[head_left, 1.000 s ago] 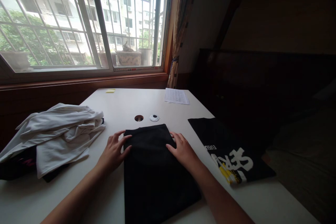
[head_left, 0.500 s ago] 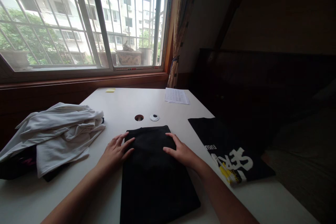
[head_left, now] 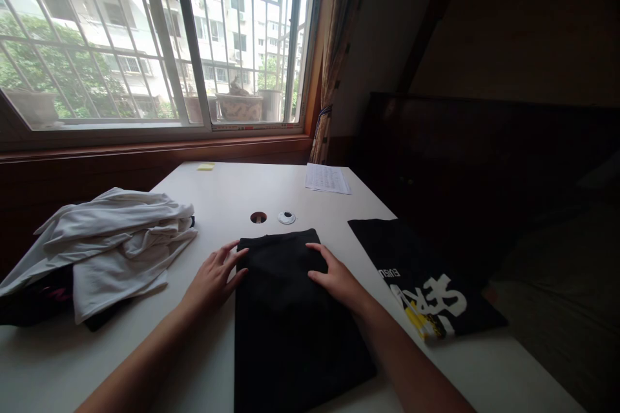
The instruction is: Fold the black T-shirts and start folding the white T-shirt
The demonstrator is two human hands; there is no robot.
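A folded black garment [head_left: 295, 316] lies flat on the white table in front of me; its exact kind does not show. My left hand [head_left: 217, 274] rests at its upper left edge, with fingers apart and the tips touching the cloth. On the opposite side, my right hand [head_left: 336, 274] has its fingertips on the cloth near the upper right edge, thumb apart from the fingers. Neither hand grips the fabric. The garment's near end runs out of the bottom of the picture.
Left on the white table [head_left: 232, 187] sits a heap of white clothing [head_left: 130, 226] over dark cloth. A black printed garment [head_left: 426, 284] lies flat at the right edge. Papers [head_left: 327, 179], a yellow note [head_left: 206, 166], a cable hole [head_left: 258, 217] and its cover [head_left: 287, 217] are farther back.
The folded black garment has shifted slightly to the right on the table. Both hands stay at its upper edges, the right one moving a little rightward with it.
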